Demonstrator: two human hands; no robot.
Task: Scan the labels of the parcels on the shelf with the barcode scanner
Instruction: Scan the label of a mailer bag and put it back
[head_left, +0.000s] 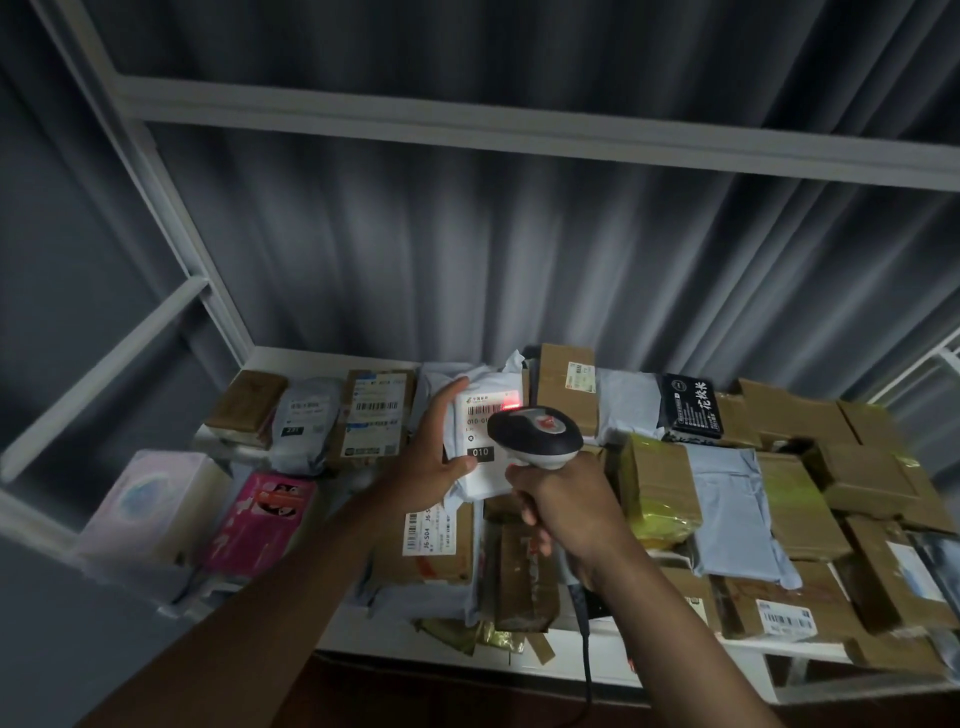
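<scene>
Left hand (436, 457) gripping white parcel (480, 441) mid-frame, right hand (563, 512) clutching barcode scanner (537, 434); keeping red beam squarely on label (485, 415)

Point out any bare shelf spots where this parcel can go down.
Little is bare: a strip of white shelf behind the back row at the left, and the front edge below the brown boxes. Everywhere else parcels overlap, densest at the right cardboard stack.

left hand (434, 457) fingers spread gripping, right hand (566, 512) fist clenched
</scene>
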